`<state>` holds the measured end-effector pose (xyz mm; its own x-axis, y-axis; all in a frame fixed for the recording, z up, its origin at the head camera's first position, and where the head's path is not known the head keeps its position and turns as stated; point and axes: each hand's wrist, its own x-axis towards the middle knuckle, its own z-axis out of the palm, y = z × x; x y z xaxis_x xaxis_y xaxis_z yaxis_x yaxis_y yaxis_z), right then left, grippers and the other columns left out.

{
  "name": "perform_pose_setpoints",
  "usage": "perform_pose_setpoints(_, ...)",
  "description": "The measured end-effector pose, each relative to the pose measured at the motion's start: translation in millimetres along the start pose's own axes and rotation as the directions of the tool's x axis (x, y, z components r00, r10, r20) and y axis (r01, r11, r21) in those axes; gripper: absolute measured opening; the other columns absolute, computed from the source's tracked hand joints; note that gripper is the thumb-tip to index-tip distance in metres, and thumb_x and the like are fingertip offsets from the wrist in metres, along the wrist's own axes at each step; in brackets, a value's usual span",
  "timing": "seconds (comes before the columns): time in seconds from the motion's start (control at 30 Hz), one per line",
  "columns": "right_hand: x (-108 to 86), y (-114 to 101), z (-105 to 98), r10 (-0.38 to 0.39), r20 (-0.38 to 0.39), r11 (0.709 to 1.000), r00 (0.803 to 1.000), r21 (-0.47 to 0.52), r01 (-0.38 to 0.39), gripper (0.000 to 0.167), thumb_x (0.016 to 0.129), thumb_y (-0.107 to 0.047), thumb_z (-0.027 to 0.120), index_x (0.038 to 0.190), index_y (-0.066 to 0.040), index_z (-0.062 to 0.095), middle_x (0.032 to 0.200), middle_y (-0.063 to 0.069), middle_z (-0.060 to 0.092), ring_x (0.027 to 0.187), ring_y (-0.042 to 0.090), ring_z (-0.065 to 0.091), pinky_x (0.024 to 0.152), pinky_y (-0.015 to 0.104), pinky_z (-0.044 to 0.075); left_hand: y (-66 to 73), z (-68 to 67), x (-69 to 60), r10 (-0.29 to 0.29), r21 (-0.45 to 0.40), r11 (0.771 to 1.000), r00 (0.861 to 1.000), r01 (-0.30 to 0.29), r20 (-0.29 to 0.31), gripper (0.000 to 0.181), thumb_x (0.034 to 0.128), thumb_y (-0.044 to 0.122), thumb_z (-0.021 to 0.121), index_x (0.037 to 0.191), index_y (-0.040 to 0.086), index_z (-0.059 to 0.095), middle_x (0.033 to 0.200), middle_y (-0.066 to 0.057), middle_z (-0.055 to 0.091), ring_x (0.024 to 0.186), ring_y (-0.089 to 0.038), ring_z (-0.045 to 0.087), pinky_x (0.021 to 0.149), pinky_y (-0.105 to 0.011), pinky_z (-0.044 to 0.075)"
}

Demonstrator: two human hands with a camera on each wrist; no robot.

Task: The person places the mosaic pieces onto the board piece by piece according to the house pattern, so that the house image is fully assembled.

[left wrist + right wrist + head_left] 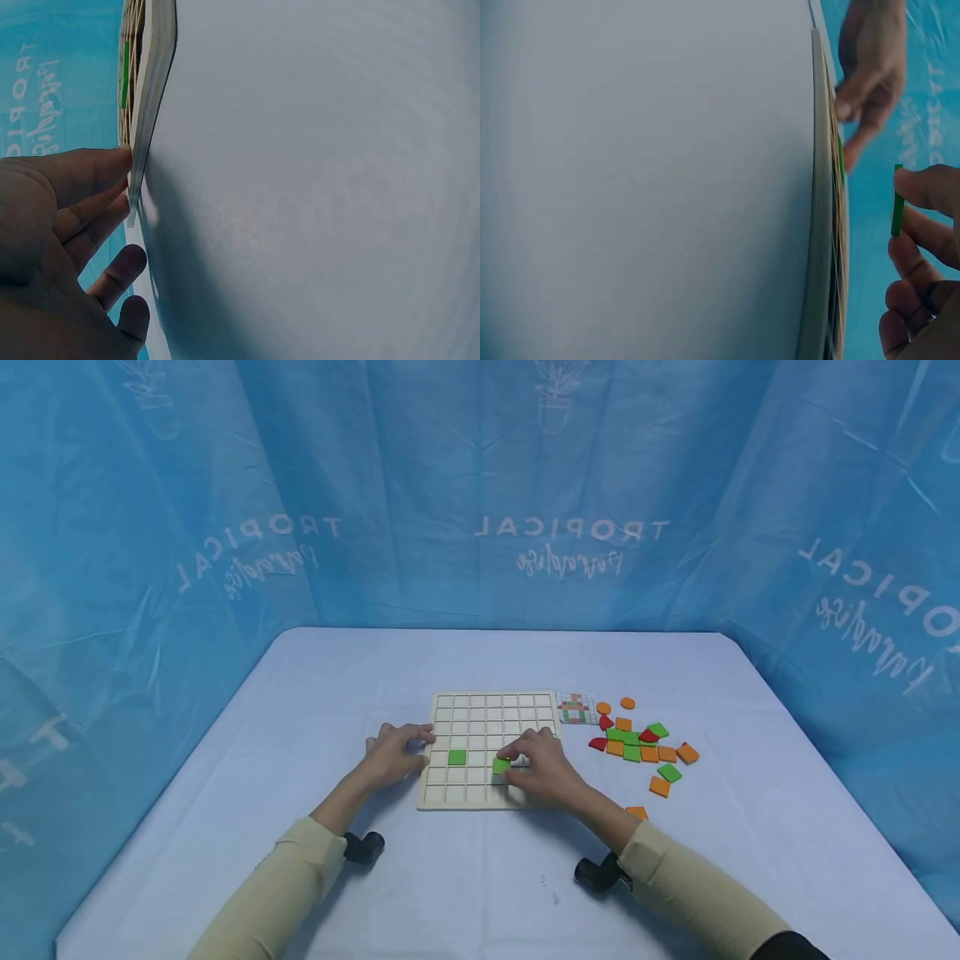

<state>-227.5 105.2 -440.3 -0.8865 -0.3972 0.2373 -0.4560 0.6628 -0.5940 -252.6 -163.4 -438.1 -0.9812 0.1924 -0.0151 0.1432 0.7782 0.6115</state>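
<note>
A cream grid board [465,795] lies flat on the table, with a green square tile [457,757] seated in one of its cells. At the board's left edge rests my left hand [390,754]; thumb and fingertips touch the rim, seen also in the left wrist view. Over the board's right part, my right hand [546,768] pinches a second green square tile [501,766] between thumb and fingers. In the right wrist view this tile [898,201] appears edge-on, held apart from the board.
A small pattern card [577,708] lies against the board's right edge. Beyond it are scattered several orange tiles [667,754], green tiles [670,772] and red tiles [597,743]. The white table [480,877] is bordered at the back and sides by a blue curtain [450,485].
</note>
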Motion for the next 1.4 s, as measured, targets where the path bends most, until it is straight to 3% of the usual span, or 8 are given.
perform_pose_setpoints(0.23, 25.9, -22, 30, -0.053, 0.072, 0.995, 0.996, -0.079, 0.058, 0.026, 0.079, -0.024, 0.077, 0.104, -0.017, 0.074, 0.090, -0.006, 0.056, 0.086, 0.016, 0.040, 0.078, 0.037, 0.031, 0.4, -1.9, 0.2, 0.009, 0.005, 1.000, 1.000, -0.009, 0.010, 0.033, 0.0837, 0.011, 0.070, 0.117, 0.010, 0.067, 0.140, -0.003, 0.052, 0.110, -0.026, 0.041, 0.090, -0.049, 0.022)
perform_pose_setpoints(0.53, 36.3, -32, 46, -0.047, 0.116, 0.976, 0.992, -0.207, 0.070, 0.027, 0.080, -0.030, 0.077, 0.104, -0.019, 0.074, 0.092, -0.008, 0.057, 0.086, 0.013, 0.040, 0.077, 0.032, 0.033, -3.2, -0.2, 0.3, 0.005, 0.029, 1.000, 1.000, -0.005, 0.015, 0.033, 0.0836, 0.011, 0.071, 0.116, 0.011, 0.067, 0.140, -0.002, 0.052, 0.108, -0.025, 0.041, 0.088, -0.048, 0.023)
perform_pose_setpoints(1.4, 38.3, -33, 48, -0.065, 0.158, 0.969, 0.985, -0.226, 0.101, 0.027, 0.080, -0.028, 0.077, 0.105, -0.021, 0.074, 0.097, -0.008, 0.059, 0.086, 0.014, 0.040, 0.077, 0.033, 0.032, -0.4, -2.1, -0.3, 0.016, 0.030, 0.999, 1.000, -0.016, 0.014, 0.034, 0.0840, 0.012, 0.071, 0.117, 0.010, 0.067, 0.141, -0.002, 0.051, 0.105, -0.023, 0.041, 0.088, -0.048, 0.023)
